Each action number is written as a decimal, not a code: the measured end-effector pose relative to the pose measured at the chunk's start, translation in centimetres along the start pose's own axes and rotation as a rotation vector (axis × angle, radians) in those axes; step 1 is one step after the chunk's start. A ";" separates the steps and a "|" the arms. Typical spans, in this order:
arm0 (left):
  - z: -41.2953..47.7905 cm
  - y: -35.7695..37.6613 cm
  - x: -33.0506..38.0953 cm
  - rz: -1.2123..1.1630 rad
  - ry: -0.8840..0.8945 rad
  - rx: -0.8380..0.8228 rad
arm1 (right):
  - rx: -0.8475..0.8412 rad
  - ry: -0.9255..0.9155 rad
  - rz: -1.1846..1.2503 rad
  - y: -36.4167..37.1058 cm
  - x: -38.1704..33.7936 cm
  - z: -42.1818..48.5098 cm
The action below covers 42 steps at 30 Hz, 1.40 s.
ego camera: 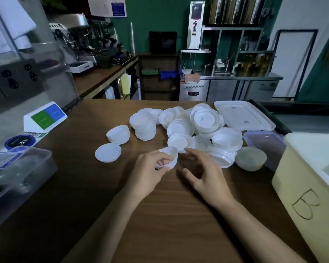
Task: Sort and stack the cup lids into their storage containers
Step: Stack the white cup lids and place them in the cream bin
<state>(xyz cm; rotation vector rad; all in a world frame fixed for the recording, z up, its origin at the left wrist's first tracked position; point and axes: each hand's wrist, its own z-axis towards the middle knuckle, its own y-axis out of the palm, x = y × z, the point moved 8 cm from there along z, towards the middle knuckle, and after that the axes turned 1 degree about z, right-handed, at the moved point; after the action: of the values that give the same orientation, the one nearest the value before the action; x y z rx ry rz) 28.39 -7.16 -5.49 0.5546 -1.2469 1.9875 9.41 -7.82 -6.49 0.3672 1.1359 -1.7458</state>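
White lid [170, 155] is sitting pinched in my left hand [150, 173]; my right hand [207, 173] is hovering empty, fingers slack, risking toppling the stacks [221, 157] at one o'clock.

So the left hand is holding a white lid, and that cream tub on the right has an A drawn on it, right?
Not quite. The head view shows the letter drawn on the cream tub is a B, not an A. The rest stands: the left hand is holding a white lid.
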 end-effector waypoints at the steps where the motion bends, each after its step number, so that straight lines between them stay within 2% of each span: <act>1: 0.0 -0.3 0.1 -0.028 -0.011 0.004 | 0.005 0.001 0.019 0.0 0.1 0.1; 7: -0.2 -1.5 0.8 -0.289 -0.148 0.043 | -0.015 0.025 0.185 0.1 0.2 0.1; 13: -0.4 -0.6 0.1 -0.488 -0.202 0.055 | -0.029 0.195 0.516 0.4 1.0 0.3; 15: -0.5 -0.2 0.1 -0.412 -0.149 0.072 | -0.004 0.250 0.589 0.3 1.2 0.3; 18: -0.7 -0.5 1.1 -0.032 0.093 0.143 | 0.052 0.319 0.641 -0.2 2.0 0.3; 24: -1.1 0.8 -0.6 0.213 0.137 -0.059 | 0.115 0.332 0.580 -2.2 2.4 -0.7; 33: -1.4 -0.1 -0.7 0.207 0.089 -0.036 | 0.112 0.416 0.577 -2.3 3.1 -2.9; 37: -1.2 -0.5 -0.6 0.075 -0.007 -0.008 | 0.108 0.429 0.608 -1.9 2.9 -2.4; 42: -1.3 -1.2 -0.1 -0.201 -0.116 0.067 | 0.146 0.391 0.629 -2.1 2.9 -1.6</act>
<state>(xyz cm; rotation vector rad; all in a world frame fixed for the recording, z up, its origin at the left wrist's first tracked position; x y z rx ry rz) 29.34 -5.68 -5.43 0.8058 -1.1478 1.8549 5.86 -7.99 -8.15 1.0684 1.0091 -1.2218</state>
